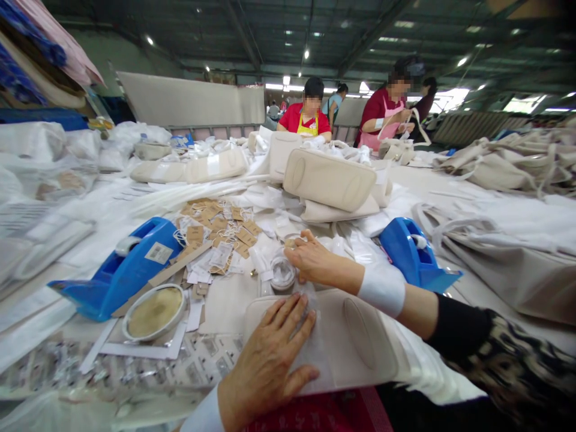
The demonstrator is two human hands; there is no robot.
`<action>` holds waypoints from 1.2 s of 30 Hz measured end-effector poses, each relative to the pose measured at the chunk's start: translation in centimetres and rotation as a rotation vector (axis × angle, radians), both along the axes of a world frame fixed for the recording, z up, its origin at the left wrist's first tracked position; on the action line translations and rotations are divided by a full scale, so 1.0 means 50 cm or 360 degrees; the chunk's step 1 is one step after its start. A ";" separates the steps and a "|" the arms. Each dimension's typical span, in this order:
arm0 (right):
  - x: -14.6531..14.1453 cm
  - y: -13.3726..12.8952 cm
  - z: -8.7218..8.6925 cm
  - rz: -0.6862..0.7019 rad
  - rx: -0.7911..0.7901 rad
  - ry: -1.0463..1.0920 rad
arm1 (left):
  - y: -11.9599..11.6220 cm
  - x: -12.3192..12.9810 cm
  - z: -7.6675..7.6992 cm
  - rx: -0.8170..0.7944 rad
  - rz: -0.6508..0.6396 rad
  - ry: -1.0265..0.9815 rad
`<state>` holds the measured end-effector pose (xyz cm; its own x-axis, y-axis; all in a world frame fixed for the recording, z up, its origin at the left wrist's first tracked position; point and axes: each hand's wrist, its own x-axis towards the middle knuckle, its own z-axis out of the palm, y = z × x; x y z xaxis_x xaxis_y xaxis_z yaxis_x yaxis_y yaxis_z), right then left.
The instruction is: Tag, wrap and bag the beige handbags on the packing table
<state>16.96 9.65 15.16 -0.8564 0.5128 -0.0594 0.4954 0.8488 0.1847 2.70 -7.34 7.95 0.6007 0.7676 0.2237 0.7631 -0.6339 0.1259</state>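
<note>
Beige panel (344, 345): at the counter's (227, 306) near edge. Hands apart: left hand (274, 351) flat upon it, fingers extended; right hand (321, 261) bent beside white coil (282, 271), grip indeterminable. Paper tags (220, 225) lie left, beyond.

Both hands were bare. The left hand (270, 354) was fitted at the wrist with a broad, plain white band (201, 413), partly cut off by the lower edge of the view. The right hand (321, 263) was fitted with a matching band (382, 291): wide, smooth-faced, with a faint bluish cast, wrapped close around the wrist. A bare section of forearm separated this band from the right sleeve (517, 360). The sleeve consisted of two zones: a plain black end section, close-fitting on the forearm, and an upper section in black with beige, irregular swirling shapes. Sleeve material could not be determined.
</note>
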 end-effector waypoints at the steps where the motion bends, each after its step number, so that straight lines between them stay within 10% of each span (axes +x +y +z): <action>1: -0.006 0.013 -0.002 -0.0027 -0.0010 0.0001 | 0.000 0.000 0.000 -0.0001 -0.0001 0.0011; 9: 0.017 0.086 0.023 -0.0445 0.0118 0.0417 | -0.001 0.000 0.006 0.0071 -0.0014 -0.0006; 15: 0.158 -0.076 -0.026 -0.0909 0.0226 0.0996 | -0.005 -0.005 0.014 -0.0005 0.0021 -0.0083; 20: 0.249 -0.214 -0.134 -0.1441 -0.0713 0.1703 | -0.004 -0.003 0.018 0.0023 0.0219 -0.0233; 31: 0.218 -0.279 -0.162 -0.1577 -0.0923 0.1940 | -0.019 -0.035 0.027 0.0129 0.0434 -0.0229; 36: 0.226 -0.316 -0.171 -0.1515 -0.1022 0.1927 | -0.031 -0.038 0.098 -0.0203 0.0471 -0.0084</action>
<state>28.25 -6.14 6.63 0.0211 0.9992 -0.0329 0.4317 -0.0388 -0.9012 0.81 -8.89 12.85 0.3372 0.9310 0.1397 0.9023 -0.3619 0.2343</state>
